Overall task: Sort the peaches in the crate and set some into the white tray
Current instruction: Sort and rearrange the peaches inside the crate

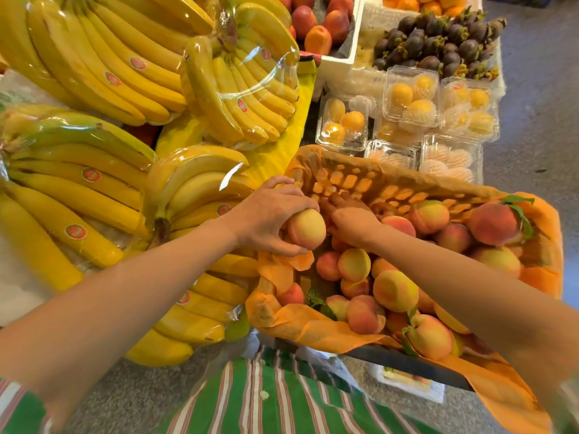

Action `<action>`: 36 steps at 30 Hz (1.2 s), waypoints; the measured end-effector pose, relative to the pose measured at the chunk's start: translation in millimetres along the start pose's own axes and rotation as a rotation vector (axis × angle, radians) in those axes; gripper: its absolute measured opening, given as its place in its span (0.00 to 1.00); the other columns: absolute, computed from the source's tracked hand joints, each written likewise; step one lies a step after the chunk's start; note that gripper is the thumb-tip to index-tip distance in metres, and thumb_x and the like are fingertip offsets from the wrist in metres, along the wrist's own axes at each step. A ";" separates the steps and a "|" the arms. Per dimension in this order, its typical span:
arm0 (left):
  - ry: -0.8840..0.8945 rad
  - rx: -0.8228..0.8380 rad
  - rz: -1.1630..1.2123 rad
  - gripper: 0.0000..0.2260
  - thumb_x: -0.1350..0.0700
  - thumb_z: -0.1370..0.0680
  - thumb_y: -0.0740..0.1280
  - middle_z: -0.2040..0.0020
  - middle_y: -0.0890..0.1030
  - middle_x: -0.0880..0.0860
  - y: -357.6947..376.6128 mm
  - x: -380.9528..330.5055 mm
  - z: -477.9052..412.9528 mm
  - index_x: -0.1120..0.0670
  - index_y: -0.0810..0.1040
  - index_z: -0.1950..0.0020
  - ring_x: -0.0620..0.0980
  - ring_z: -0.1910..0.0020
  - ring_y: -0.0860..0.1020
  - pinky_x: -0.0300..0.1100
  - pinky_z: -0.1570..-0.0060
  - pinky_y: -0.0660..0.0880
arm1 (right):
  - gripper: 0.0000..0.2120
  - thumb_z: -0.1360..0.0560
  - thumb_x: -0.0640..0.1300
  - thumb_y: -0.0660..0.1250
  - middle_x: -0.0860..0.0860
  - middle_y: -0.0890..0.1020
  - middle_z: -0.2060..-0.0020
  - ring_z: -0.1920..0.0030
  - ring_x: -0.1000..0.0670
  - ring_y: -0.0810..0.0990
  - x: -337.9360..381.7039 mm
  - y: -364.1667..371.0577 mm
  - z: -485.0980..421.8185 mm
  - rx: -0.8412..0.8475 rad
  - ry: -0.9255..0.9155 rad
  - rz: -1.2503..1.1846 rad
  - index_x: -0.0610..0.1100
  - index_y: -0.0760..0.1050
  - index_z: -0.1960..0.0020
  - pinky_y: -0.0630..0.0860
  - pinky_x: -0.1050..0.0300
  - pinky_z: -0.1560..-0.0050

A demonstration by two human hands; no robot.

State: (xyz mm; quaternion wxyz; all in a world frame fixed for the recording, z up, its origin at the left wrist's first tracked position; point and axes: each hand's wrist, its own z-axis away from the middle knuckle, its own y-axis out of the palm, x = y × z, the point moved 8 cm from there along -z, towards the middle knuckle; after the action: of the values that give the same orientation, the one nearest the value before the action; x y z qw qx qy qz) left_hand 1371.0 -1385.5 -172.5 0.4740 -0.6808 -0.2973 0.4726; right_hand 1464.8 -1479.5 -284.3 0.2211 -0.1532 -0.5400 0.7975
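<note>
The left hand (266,220) grips a pale peach (307,228) over the left rim of the paper-lined crate (391,186), while the right hand (352,219) reaches inside, fingers loosely straight, among the heaped peaches (394,289), beside bagged bananas (94,189).

Grey speckled floor (532,120) borders displays of wrapped bananas (94,73) and mangosteens (438,42).

Left grip (266,217) clasps a peach (308,228); right grip (352,219) reaches, fingers straight.
</note>
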 end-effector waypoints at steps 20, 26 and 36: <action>-0.018 -0.002 0.015 0.31 0.33 0.33 0.68 0.43 0.80 0.50 -3.0 -0.9 1.2 0.50 0.74 0.36 0.48 0.40 0.76 0.45 0.30 0.58 | 0.19 0.24 0.48 0.64 0.40 0.74 0.43 0.46 0.37 0.74 4.7 -5.7 8.1 -0.070 -0.034 -0.080 0.39 0.72 0.36 0.72 0.47 0.49; -0.034 0.014 -0.001 0.33 0.33 0.33 0.69 0.42 0.80 0.50 -1.9 -0.8 1.3 0.51 0.74 0.36 0.49 0.39 0.76 0.48 0.29 0.60 | 0.27 0.27 0.49 0.71 0.40 0.73 0.43 0.43 0.40 0.73 -2.1 -19.9 27.8 -0.090 -0.044 -0.291 0.40 0.69 0.32 0.71 0.49 0.45; -0.132 -0.072 0.103 0.32 0.32 0.35 0.70 0.42 0.78 0.49 -14.1 -1.3 -1.3 0.49 0.73 0.37 0.49 0.41 0.74 0.45 0.35 0.65 | 0.26 0.29 0.49 0.74 0.50 0.79 0.41 0.44 0.52 0.78 -22.3 -77.0 93.2 -0.235 -0.042 -0.910 0.43 0.72 0.34 0.75 0.64 0.47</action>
State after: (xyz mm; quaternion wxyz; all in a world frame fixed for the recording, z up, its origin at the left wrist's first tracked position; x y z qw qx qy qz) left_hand 1372.4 -1381.8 -158.8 0.4037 -0.6792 -0.3090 0.5294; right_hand 1453.3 -1540.4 -178.2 0.5185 0.0910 -0.6433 0.5559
